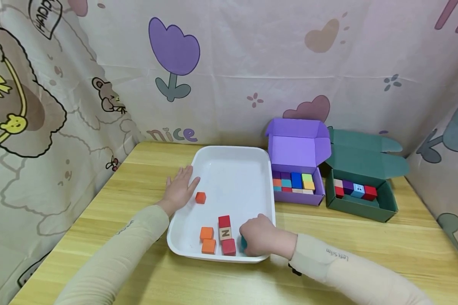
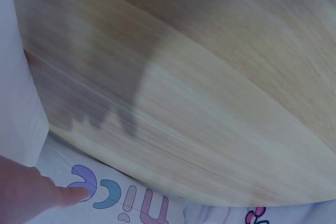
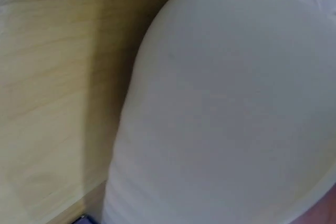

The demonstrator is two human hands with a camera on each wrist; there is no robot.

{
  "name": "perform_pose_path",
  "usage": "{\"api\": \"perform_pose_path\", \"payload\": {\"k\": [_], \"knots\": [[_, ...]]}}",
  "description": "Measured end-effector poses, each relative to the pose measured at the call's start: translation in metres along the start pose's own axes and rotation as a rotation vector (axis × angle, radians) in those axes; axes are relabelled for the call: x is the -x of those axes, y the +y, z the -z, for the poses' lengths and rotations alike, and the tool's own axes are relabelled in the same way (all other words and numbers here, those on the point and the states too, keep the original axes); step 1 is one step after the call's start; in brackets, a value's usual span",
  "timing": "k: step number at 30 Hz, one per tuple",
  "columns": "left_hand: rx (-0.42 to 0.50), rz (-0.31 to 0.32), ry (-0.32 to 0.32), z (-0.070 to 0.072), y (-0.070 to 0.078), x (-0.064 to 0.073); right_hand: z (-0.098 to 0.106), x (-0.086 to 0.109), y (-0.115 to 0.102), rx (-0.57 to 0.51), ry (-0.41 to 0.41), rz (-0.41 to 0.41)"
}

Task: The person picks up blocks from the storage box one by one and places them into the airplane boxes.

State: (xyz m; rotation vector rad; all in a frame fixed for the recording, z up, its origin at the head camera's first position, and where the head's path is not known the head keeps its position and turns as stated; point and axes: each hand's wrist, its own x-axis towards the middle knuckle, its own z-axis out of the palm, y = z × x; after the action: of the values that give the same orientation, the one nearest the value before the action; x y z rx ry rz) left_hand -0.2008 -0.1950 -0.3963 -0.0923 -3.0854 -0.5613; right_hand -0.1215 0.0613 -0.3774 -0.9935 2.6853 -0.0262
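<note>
In the head view a white tray (image 1: 236, 173) lies on the wooden table. My left hand (image 1: 178, 190) rests at its left rim with fingers spread, just beside a small orange-red cube (image 1: 200, 198). At the tray's near right corner my right hand (image 1: 262, 235) has its fingers curled round a teal block (image 1: 243, 243), mostly hidden by the hand. Left of that stands a column of a red cube (image 1: 224, 221), a wooden letter cube (image 1: 225, 233) and another red cube (image 1: 228, 247). Two orange cubes (image 1: 208, 246) sit further left. In the left wrist view part of my left hand (image 2: 37, 195) shows.
A purple box (image 1: 299, 198) with its lid up holds several coloured blocks, right of the tray. Beside it an open green box (image 1: 360, 209) holds more blocks. A printed cloth (image 1: 229, 63) hangs behind the table (image 1: 152, 169).
</note>
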Motion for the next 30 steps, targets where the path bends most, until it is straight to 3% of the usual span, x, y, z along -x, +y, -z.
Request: {"api": "perform_pose_path", "payload": {"k": [12, 23, 30], "knots": [[0.015, -0.005, 0.000, -0.003, 0.005, -0.003, 0.022, 0.000, 0.034, -0.405, 0.261, -0.032], [0.012, -0.010, -0.011, -0.005, 0.005, -0.005, 0.038, 0.020, 0.075, -0.623, 0.299, -0.084], [0.021, -0.018, -0.004, -0.002, -0.001, -0.003, 0.047, 0.042, 0.111, -0.635, 0.363, -0.102]]}}
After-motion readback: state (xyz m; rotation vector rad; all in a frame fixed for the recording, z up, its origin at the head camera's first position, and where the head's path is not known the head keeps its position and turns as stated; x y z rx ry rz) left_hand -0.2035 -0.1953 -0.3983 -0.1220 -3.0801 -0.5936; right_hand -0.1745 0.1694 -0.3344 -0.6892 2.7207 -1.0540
